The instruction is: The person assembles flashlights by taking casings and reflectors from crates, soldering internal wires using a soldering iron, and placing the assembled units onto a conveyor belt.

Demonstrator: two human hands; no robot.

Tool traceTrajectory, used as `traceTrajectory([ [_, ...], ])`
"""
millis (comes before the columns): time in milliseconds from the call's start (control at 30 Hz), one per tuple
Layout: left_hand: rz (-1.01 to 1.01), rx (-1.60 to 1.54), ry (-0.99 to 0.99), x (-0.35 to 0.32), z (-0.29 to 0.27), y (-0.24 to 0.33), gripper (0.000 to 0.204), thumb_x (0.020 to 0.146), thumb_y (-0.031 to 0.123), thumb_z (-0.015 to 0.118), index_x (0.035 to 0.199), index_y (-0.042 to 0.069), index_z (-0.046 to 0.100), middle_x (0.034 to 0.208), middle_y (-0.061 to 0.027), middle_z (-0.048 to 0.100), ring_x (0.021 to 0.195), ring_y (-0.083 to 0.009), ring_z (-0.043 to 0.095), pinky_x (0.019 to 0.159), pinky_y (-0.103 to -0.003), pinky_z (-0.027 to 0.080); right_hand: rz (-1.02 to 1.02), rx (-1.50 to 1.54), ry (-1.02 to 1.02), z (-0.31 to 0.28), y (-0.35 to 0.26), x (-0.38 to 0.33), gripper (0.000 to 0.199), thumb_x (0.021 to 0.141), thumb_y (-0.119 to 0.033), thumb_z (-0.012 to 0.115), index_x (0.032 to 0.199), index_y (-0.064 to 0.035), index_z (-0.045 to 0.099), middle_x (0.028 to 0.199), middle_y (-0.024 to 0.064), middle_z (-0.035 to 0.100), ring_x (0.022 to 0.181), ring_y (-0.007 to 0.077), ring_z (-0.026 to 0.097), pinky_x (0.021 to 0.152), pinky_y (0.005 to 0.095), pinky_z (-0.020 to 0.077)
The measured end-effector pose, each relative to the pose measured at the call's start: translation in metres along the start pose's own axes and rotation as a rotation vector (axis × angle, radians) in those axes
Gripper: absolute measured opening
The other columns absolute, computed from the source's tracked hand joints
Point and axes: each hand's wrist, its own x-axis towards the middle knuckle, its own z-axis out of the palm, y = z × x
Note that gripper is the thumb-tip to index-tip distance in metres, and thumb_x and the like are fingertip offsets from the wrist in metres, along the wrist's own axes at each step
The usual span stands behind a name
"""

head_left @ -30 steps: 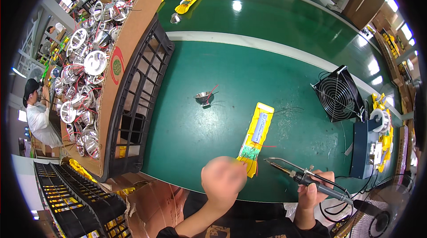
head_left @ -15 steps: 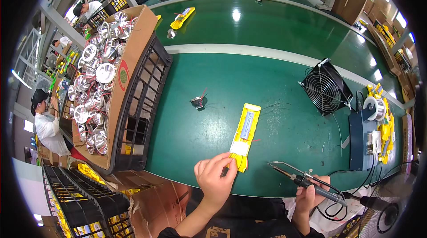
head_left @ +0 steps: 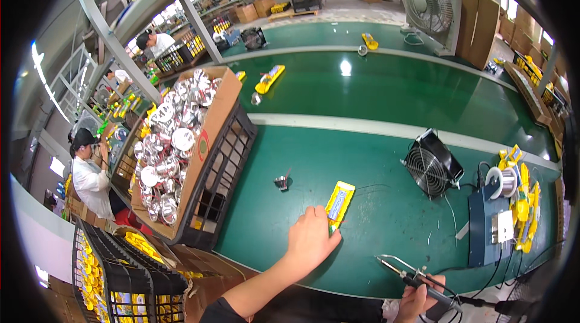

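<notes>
My left hand [head_left: 311, 239] covers the lower end of a yellow plastic casing [head_left: 342, 202] lying on the green bench. Its fingers bend over the casing's left side and the thumb is at the right, closed round it; the fingertips are partly hidden. A blue cylindrical battery [head_left: 338, 201] sits inside the casing. In my right hand [head_left: 417, 302] is a soldering iron [head_left: 430, 291] with a thin metal feed tube alongside, its tip pointing up and left, apart from the casing. Left of the casing stands a small silvery reflector cup [head_left: 281, 183] with a red wire.
A carton of reflector cups [head_left: 208, 120] rests in a black crate [head_left: 226, 178] at the left. To the right are a black fan [head_left: 432, 163], a blue soldering unit [head_left: 477, 226], a solder spool [head_left: 501, 183] and yellow casings [head_left: 527, 214]. Beyond runs a green conveyor [head_left: 386, 84].
The view has tilted up, so the bench sits lower. My left hand has gone from pinching at the casing's lower end to covering that end. The right hand still holds the soldering iron.
</notes>
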Motion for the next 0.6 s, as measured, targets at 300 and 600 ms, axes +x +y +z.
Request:
traceTrajectory([
  [300,-0.03,0.053,0.204,0.244,0.014,-0.008,0.035,0.069,0.025,0.064,0.09,-0.001,0.054,0.091,-0.0185,0.055,0.085,-0.0331,0.056,0.073,-0.041,0.048,0.132,-0.104,0.028,-0.014,-0.003,0.013,0.031,0.078,-0.021,0.06,0.096,-0.0008,0.046,0.075,0.0098,0.056,0.047,0.012,0.048,0.043,0.0207,0.0401],
  [600,-0.195,-0.118,0.48,0.413,0.033,-0.009,0.033,0.068,0.021,0.067,0.093,0.005,0.052,0.095,-0.013,0.054,0.088,-0.0309,0.057,0.071,-0.041,0.049,0.213,-0.23,0.016,0.005,-0.008,0.025,0.023,0.082,-0.02,0.053,0.087,0.0015,0.046,0.068,0.0098,0.052,0.051,0.0144,0.048,0.044,0.0233,0.0391],
])
